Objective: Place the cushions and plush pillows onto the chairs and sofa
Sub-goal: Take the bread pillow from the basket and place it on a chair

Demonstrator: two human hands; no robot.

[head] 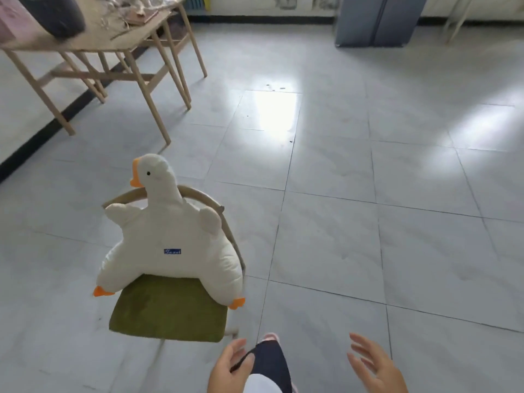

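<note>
A white goose plush pillow [167, 239] with an orange beak and feet leans upright against the curved back of a wooden chair [215, 207] at the lower left. Under it a green seat cushion [167, 310] lies on the chair's seat. My left hand [231, 367] is at the bottom edge, to the right of the chair's front corner, fingers apart and holding nothing. My right hand [374, 364] is further right, also open with spread fingers and nothing in it. Both hands are apart from the chair and the pillows.
A wooden table [113, 43] with a dark bag [54, 15] and clutter stands at the upper left. A grey cabinet [377, 21] stands at the far wall. Grey tiled floor [340, 180] spreads to the right. My leg and foot [270, 355] show between my hands.
</note>
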